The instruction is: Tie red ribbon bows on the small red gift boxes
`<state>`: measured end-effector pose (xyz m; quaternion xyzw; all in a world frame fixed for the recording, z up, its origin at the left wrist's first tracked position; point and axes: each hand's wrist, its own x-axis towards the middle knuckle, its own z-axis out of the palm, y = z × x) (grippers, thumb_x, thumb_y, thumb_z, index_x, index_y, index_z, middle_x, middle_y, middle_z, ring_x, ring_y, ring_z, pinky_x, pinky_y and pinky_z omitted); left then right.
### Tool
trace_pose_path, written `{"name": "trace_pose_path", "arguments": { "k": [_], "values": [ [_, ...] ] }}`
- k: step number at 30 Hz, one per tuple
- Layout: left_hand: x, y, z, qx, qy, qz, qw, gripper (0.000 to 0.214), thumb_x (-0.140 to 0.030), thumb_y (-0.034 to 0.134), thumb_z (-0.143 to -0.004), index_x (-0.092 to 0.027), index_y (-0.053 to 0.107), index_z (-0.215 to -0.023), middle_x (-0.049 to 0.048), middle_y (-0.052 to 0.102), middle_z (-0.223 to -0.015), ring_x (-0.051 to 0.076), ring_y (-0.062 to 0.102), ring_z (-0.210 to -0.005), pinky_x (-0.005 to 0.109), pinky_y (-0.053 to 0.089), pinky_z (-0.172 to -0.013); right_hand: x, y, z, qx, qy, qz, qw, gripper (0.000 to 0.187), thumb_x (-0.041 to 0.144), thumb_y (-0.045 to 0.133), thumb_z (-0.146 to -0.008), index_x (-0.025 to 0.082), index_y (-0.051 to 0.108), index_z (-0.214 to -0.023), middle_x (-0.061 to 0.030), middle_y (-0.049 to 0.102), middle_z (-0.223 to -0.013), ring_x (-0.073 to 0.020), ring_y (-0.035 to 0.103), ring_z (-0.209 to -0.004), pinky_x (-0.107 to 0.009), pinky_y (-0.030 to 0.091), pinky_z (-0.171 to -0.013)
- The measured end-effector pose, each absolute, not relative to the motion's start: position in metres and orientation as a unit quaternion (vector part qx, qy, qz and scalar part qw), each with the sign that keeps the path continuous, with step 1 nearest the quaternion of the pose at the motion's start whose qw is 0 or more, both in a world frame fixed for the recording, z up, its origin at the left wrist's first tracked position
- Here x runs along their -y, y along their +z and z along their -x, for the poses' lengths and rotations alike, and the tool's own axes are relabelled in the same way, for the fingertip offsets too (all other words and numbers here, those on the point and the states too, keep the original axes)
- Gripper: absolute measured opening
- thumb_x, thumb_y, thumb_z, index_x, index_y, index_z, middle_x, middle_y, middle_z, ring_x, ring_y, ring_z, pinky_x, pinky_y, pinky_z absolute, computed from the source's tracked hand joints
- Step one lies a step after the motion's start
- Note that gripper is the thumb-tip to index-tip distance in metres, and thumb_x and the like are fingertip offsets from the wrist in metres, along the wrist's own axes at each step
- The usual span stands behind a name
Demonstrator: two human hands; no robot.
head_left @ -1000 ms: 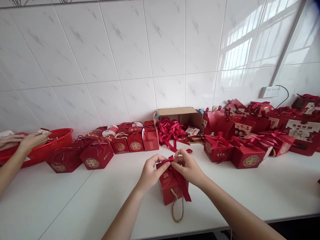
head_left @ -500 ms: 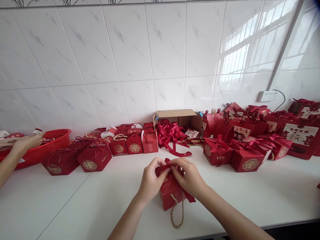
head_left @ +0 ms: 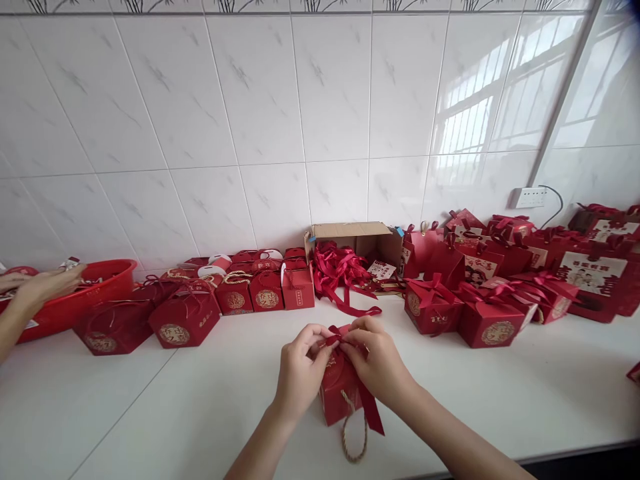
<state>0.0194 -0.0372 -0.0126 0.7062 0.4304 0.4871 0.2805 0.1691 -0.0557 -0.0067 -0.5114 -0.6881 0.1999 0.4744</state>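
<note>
A small red gift box (head_left: 336, 400) with a rope handle (head_left: 354, 437) stands on the white counter (head_left: 200, 413) in front of me. A dark red ribbon (head_left: 369, 408) crosses its top and hangs down its right side. My left hand (head_left: 300, 370) pinches the ribbon at the top of the box from the left. My right hand (head_left: 379, 363) pinches the same ribbon from the right. The fingertips of both hands meet over the knot.
Rows of red gift boxes (head_left: 265, 293) line the wall at left, and beribboned ones (head_left: 487, 320) pile up at right. An open cardboard box (head_left: 353, 233) spills loose ribbons (head_left: 345, 273). Another person's hand (head_left: 43, 287) reaches over a red basin (head_left: 95, 290) at far left.
My hands and the box have shifted slightly toward me while working the ribbon at the top. The view has tilted up a little. The other person's hand stays at the basin.
</note>
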Motion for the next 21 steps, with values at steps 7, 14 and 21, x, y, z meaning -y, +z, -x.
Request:
{"name": "trace_pose_path", "arguments": {
  "k": [7,14,21],
  "values": [
    [0.035,-0.011,-0.026,-0.423,0.499,-0.656,0.376,0.010,-0.028,0.057,-0.082,-0.021,0.049,-0.084,-0.0038,0.058,-0.067,0.010,0.050,-0.060,0.020,0.041,-0.058,0.053,0.001,-0.176,0.644,0.383,0.490,0.446,0.022,0.026,0.053,-0.083,0.017,0.059,-0.063,-0.0109,0.050,-0.131,-0.0265,0.037,-0.129,-0.040,0.036,-0.098],
    [0.026,-0.020,-0.029,-0.391,0.510,-0.663,0.385,0.015,-0.028,0.054,-0.084,-0.021,0.049,-0.097,0.0016,0.063,-0.087,0.012,0.056,-0.073,0.024,0.046,-0.069,0.050,-0.006,-0.175,0.635,0.382,0.486,0.464,0.029,0.040,0.055,-0.082,0.018,0.065,-0.066,-0.0091,0.059,-0.119,-0.0274,0.048,-0.118,-0.039,0.039,-0.093],
    [0.030,-0.014,-0.021,-0.408,0.443,-0.735,0.311,0.014,-0.026,0.057,-0.081,-0.019,0.063,-0.091,0.0042,0.066,-0.087,0.017,0.059,-0.081,0.029,0.048,-0.075,0.048,-0.010,-0.173,0.598,0.371,0.525,0.479,0.033,0.046,0.052,-0.082,0.019,0.069,-0.074,-0.0077,0.063,-0.104,-0.0225,0.060,-0.088,-0.033,0.046,-0.074]
  ]
}}
